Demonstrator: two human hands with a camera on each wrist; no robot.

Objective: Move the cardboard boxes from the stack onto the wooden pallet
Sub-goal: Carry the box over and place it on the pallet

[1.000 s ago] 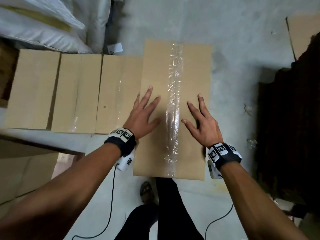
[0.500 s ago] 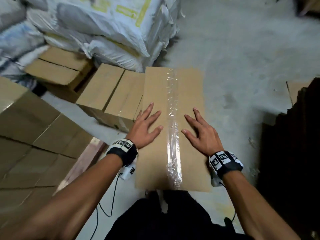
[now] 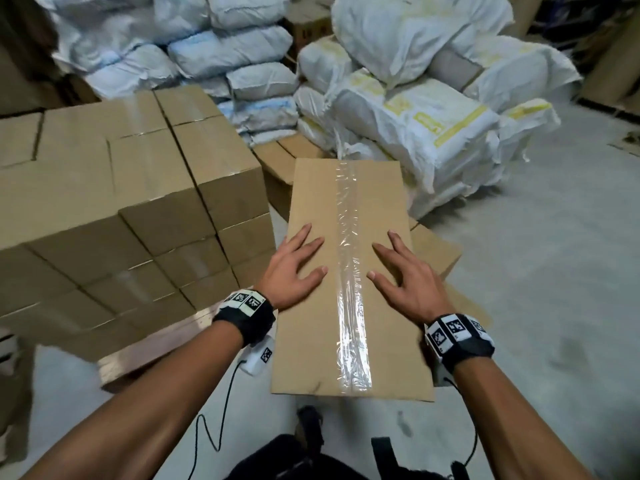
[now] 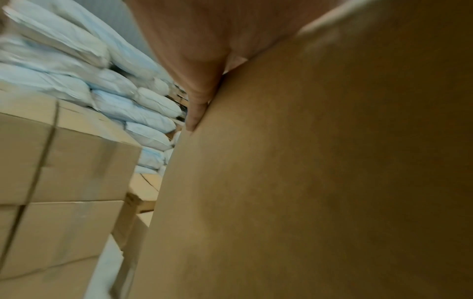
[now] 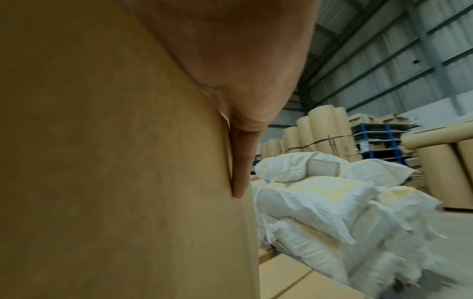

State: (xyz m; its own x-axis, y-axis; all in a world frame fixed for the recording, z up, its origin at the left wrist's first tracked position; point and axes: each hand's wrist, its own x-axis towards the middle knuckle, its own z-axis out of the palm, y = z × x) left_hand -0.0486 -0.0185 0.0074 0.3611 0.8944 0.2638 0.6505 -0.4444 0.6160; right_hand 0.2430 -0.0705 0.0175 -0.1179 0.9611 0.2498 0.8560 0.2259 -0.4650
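Note:
A long cardboard box [image 3: 311,341] with a clear tape strip down its top lies lengthwise in front of me. My left hand [image 3: 294,268] rests flat on its top left of the tape, fingers spread. On the other side of the tape my right hand [image 3: 405,275] lies flat the same way. The wrist views show the box's brown surface [image 4: 307,182] [image 5: 102,161] with straight fingers [image 4: 197,109] [image 5: 240,172] against it. A tall stack of cardboard boxes [image 3: 121,202] stands at the left on a wooden board [image 3: 156,348]. What the box rests on is hidden.
Low cardboard boxes [image 3: 284,164] [image 3: 436,251] lie behind and right of the taped box. Blue-white sacks [image 3: 225,57] and white sacks with yellow print [image 3: 433,116] are piled at the back. Grey concrete floor [image 3: 554,271] spreads to the right. Big paper rolls [image 5: 322,131] stand far off.
The head view has tilted up, bringing the tall stack and the sacks into sight. Both hands stay flat on the same spots of the taped box.

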